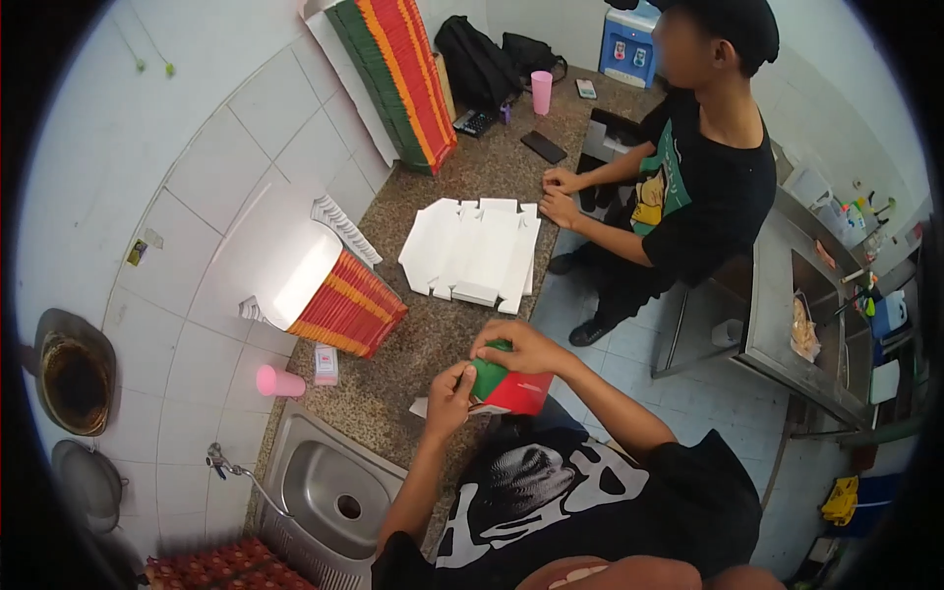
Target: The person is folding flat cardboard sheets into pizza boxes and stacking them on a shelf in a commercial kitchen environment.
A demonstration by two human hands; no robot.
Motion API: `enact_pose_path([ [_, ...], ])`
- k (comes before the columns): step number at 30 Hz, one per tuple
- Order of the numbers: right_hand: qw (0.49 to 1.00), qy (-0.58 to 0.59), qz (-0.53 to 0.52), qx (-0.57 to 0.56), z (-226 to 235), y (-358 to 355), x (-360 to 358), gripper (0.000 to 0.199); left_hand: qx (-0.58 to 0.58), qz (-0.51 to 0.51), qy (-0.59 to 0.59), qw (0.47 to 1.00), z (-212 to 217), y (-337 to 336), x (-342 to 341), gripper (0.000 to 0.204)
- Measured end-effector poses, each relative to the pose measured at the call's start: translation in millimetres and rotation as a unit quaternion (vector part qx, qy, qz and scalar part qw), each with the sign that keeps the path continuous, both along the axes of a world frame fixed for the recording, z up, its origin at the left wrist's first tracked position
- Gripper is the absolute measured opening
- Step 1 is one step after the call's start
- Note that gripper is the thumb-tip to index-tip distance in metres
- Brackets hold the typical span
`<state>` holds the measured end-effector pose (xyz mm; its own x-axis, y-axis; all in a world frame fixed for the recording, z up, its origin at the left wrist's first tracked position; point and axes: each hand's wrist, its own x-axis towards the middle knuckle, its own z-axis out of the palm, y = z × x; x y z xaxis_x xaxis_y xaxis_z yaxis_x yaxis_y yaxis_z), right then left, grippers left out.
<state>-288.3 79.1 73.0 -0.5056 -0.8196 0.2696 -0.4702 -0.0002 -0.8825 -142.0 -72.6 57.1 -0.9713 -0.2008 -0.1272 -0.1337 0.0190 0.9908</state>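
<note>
On the far left, a dark wok (74, 379) hangs against the white tiled wall. Next to it a steel sink (334, 497) is set into the speckled stone counter (447, 329), with a pink cup (278, 382) lying on its side just beyond the sink. A fanned stack of flat red and orange cartons (339, 300) leans on the wall. At the counter's near edge, the person's left hand (449, 398) pinches one side of a partly folded red and green carton (511, 388), while the right hand (518, 346) closes over its top; both hands hold it just above the counter. Farther back lie unfolded white carton blanks (472, 254). To the right, a co-worker (703, 187) in black rests both hands at the counter's edge.
</note>
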Motion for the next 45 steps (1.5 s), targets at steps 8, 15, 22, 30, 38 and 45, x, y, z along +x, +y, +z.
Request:
enact_pose_path([
  [8,0.988,-0.094,0.062,0.107,1.6,6.6,-17.7,0.019,-0.001,-0.002,0.008,1.000,-2.8,1.3,-2.1,0.030],
  [15,0.994,0.095,0.007,0.062,-5.2,-0.6,-12.0,0.013,0.059,-0.078,-0.121,0.988,-32.0,-12.9,-11.0,0.023],
  [22,0.995,0.093,0.016,0.019,16.3,0.1,-20.9,0.014,0.536,0.237,0.036,0.809,56.6,-26.7,-10.3,0.043],
  [30,0.987,0.150,0.061,0.026,43.9,-13.3,-9.0,0.015,0.099,0.028,0.064,0.993,53.6,-13.5,-14.2,0.046],
  [38,0.986,0.157,0.060,0.004,46.5,-14.6,4.6,0.030,0.084,-0.110,-0.031,0.990,19.6,-10.0,-15.3,0.019],
  [45,0.961,0.151,-0.167,-0.160,24.0,-3.0,23.4,0.035,0.229,0.027,0.004,0.973,-9.6,-0.5,-11.8,0.025],
])
